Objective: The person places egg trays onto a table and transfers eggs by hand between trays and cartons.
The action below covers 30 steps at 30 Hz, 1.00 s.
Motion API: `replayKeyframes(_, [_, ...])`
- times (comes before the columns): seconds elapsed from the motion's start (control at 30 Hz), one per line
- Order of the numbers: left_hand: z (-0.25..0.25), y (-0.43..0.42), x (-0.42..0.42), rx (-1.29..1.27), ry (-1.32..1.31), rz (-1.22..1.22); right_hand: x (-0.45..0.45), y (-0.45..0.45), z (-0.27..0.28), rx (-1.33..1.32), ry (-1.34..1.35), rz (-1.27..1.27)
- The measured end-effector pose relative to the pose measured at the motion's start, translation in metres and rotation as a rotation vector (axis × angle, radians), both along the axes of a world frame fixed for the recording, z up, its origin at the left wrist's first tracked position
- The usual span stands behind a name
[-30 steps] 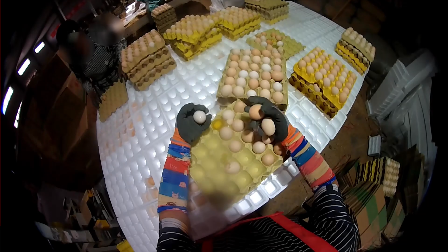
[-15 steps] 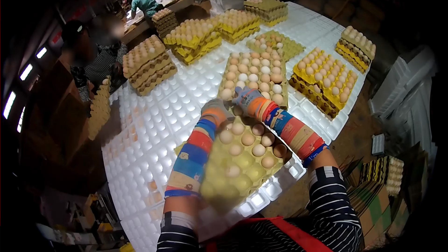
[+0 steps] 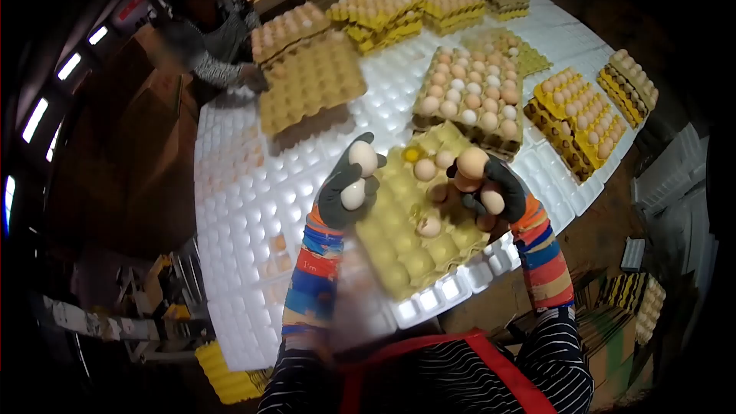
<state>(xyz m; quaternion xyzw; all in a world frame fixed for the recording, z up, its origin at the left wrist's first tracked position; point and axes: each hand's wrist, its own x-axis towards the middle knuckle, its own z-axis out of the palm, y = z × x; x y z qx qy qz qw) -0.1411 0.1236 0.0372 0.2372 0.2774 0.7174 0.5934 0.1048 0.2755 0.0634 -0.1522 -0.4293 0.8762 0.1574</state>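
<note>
My left hand (image 3: 334, 201), in a dark glove, is closed around two whitish eggs (image 3: 363, 158), held palm up over the left edge of a yellowish egg tray (image 3: 395, 253). My right hand (image 3: 507, 185), gloved too, grips several brown eggs (image 3: 471, 162) above the tray's right side. A few eggs sit in the tray, among them a pale egg (image 3: 425, 169) and one with a damaged shell (image 3: 428, 225). A yellow yolk (image 3: 413, 154) shows in a cup near the far left corner. My right hand hides part of the tray.
Behind stands a full egg stack (image 3: 466, 100); yellow-tray stacks (image 3: 579, 123) are at the right, more along the back. White dimpled sheets (image 3: 253, 238) cover the table. At the far left, another person's hand (image 3: 251, 77) is by a tilted tray (image 3: 314, 88).
My hands have moved apart from the front tray's far end, and eggs now show in both. Fewer eggs lie in that tray. The other person's tray has swung over the table. My view has shifted.
</note>
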Motion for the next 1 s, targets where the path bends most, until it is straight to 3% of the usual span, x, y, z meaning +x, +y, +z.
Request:
replayKeyframes(0.03, [-0.013, -0.026, -0.008, 0.069, 0.081, 0.058, 0.007, -0.017, -0.010, 0.065, 0.034, 0.031])
replayKeyframes(0.07, [-0.022, -0.061, -0.013, 0.059, -0.029, 0.088, 0.011, -0.038, -0.012, 0.130, 0.070, 0.060])
replayKeyframes(0.1, [-0.029, -0.096, -0.018, 0.060, -0.131, 0.111, 0.017, -0.063, -0.002, 0.397, -0.142, 0.178])
replayKeyframes(0.17, [-0.044, -0.163, -0.019, 0.011, -0.133, 0.305, 0.007, -0.122, -0.016, 0.820, 0.081, 0.212])
replayKeyframes(0.2, [-0.059, -0.196, -0.022, -0.088, -0.046, 0.364, 0.005, -0.152, -0.020, 0.898, 0.005, 0.269])
replayKeyframes(0.23, [-0.074, -0.225, -0.020, -0.184, 0.040, 0.418, 0.002, -0.179, -0.020, 1.216, -0.138, 0.308])
replayKeyframes(0.3, [-0.078, -0.266, 0.006, -0.304, 0.912, 0.498, -0.011, -0.223, -0.044, 1.547, -0.360, 0.317])
replayKeyframes(0.37, [-0.109, -0.302, 0.020, -0.369, 0.207, 0.397, -0.026, -0.246, -0.070, 1.758, -0.562, 0.382])
replayKeyframes(0.4, [-0.119, -0.313, 0.032, -0.384, 0.064, 0.399, -0.034, -0.252, -0.087, 1.717, -0.610, 0.322])
replayKeyframes(0.43, [-0.120, -0.326, 0.042, -0.457, 0.193, 0.351, -0.044, -0.257, -0.095, 1.707, -0.672, 0.308])
replayKeyframes(0.5, [-0.132, -0.341, 0.053, -0.306, -0.019, 0.275, -0.058, -0.261, -0.119, 1.761, -0.612, 0.223])
replayKeyframes(0.53, [-0.146, -0.347, 0.056, -0.492, 0.131, 0.267, -0.060, -0.263, -0.126, 1.720, -0.661, 0.221])
replayKeyframes(0.6, [-0.147, -0.341, 0.070, -0.390, 0.433, 0.329, -0.063, -0.266, -0.133, 1.634, -0.757, 0.210])
replayKeyframes(0.63, [-0.146, -0.338, 0.072, -0.369, 0.436, 0.308, -0.064, -0.266, -0.133, 1.646, -0.803, 0.226])
replayKeyframes(0.73, [-0.149, -0.331, 0.074, -0.305, 0.101, 0.185, -0.065, -0.265, -0.126, 1.639, -0.914, 0.261])
replayKeyframes(0.77, [-0.145, -0.326, 0.074, -0.324, -0.267, 0.110, -0.063, -0.266, -0.128, 1.668, -0.869, 0.200])
replayKeyframes(0.87, [-0.148, -0.320, 0.078, -0.268, 0.256, 0.103, -0.054, -0.267, -0.141, 1.672, -0.796, 0.104])
replayKeyframes(0.93, [-0.147, -0.315, 0.083, -0.186, 0.498, 0.156, -0.045, -0.271, -0.156, 1.837, -0.506, -0.049])
replayKeyframes(1.0, [-0.159, -0.314, 0.079, -0.161, 0.022, 0.002, -0.044, -0.276, -0.166, 1.913, -0.339, -0.161])
